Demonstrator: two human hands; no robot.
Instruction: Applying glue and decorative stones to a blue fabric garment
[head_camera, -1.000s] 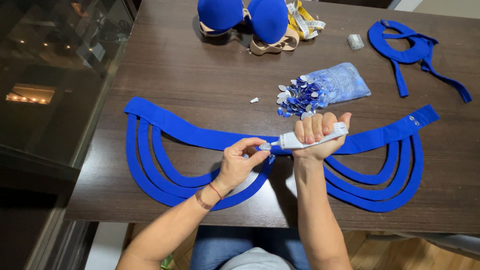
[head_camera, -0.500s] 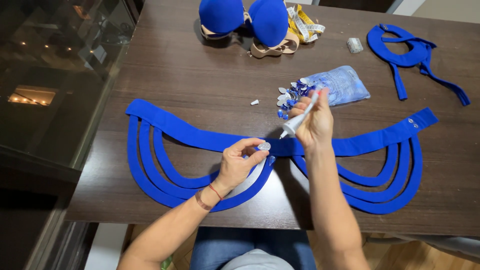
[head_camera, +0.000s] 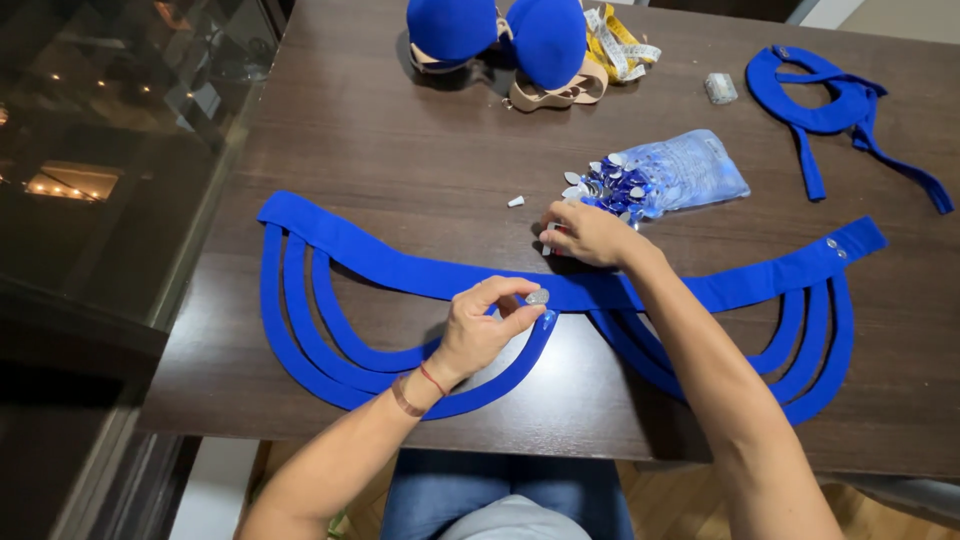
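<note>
Our left hand (head_camera: 482, 325) pinches a silver gem (head_camera: 538, 296) over the blue strapwork (head_camera: 400, 265), ready for placing, while our right hand (head_camera: 590, 233) closes on what seems a small tube.

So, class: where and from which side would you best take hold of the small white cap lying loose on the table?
Pinch the small white cap across its narrow sides, coming from above. It lies flat and alone on the bare wooden table, apart from the gem pile, so nothing blocks the fingers.

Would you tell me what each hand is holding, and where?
Left hand pinches a small silver teardrop gem by its edges; right hand grips a white tube, mostly hidden.
</note>
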